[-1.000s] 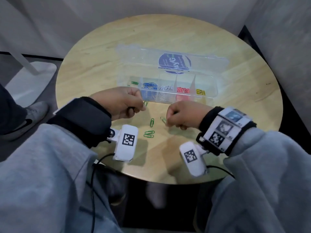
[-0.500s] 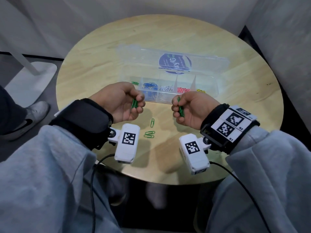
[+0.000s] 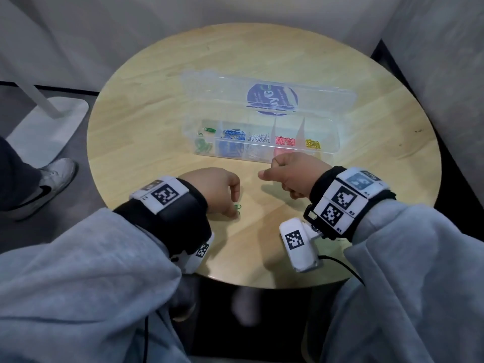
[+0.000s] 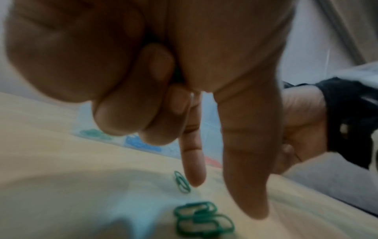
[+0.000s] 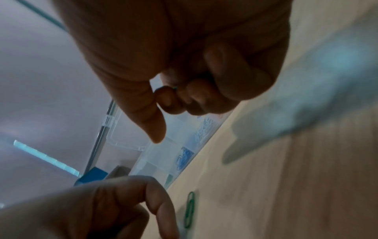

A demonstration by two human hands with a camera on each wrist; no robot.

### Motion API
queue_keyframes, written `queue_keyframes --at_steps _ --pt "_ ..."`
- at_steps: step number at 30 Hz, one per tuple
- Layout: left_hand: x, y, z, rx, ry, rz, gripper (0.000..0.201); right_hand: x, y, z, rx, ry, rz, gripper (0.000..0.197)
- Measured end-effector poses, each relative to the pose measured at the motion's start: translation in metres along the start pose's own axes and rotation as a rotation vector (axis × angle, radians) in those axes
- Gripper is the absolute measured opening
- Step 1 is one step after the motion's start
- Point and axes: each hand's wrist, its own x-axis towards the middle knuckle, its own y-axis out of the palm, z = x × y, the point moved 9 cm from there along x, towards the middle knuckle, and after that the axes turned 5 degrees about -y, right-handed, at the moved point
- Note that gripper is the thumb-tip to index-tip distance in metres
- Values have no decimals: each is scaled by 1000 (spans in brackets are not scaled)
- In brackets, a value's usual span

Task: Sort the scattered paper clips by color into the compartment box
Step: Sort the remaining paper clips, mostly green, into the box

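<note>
Nearest, the left hand [image 3: 214, 188] reaches index finger and thumb down over green paper clips [image 4: 202, 216] lying flat on the bench [image 3: 262, 247]; its grip is narrow, its other fingers curled, and whether they hold anything I cannot tell. One single clip [image 4: 181, 181] lies beside the fingertip, long axis pointing toward the box. Flat wire may slip from a pinch and skid. The right hand [image 3: 293, 174] is curled; a green speck suggests a held clip. Beyond, the compartment box [image 3: 264, 157] stands open, green leftmost.
</note>
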Motion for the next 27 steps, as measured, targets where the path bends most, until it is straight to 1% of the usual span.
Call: queue_keyframes --at_steps 3,6,7,10,11,15,17,19,21,24,27 --pt "1 6 -2 73 -5 4 22 -6 2 12 -198 -87 6 43" --pt "2 10 0 113 -42 37 15 -9 6 20 -243 -157 35 42" --pt "2 11 0 123 -51 50 16 -9 7 22 -257 -177 39 39" --pt "1 13 6 125 -81 79 22 -10 11 29 -325 -217 46 19" --pt "1 14 8 125 -87 80 23 -9 13 31 -358 -221 50 16" --pt "-1 17 15 119 -81 104 22 -1 29 43 -540 -228 103 22" --pt "-4 11 20 21 -65 128 18 2 40 48 -619 -237 133 21" --pt "-4 -8 26 -147 -40 125 19 3 51 52 -731 -253 169 19" --pt "-3 -38 40 -347 -35 64 19 3 59 56 -828 -283 228 16" --pt "1 -76 71 -657 -84 -69 21 5 65 58 -921 -294 288 4" --pt "9 -90 86 -762 -117 -132 24 5 67 51 -1017 -229 313 8"
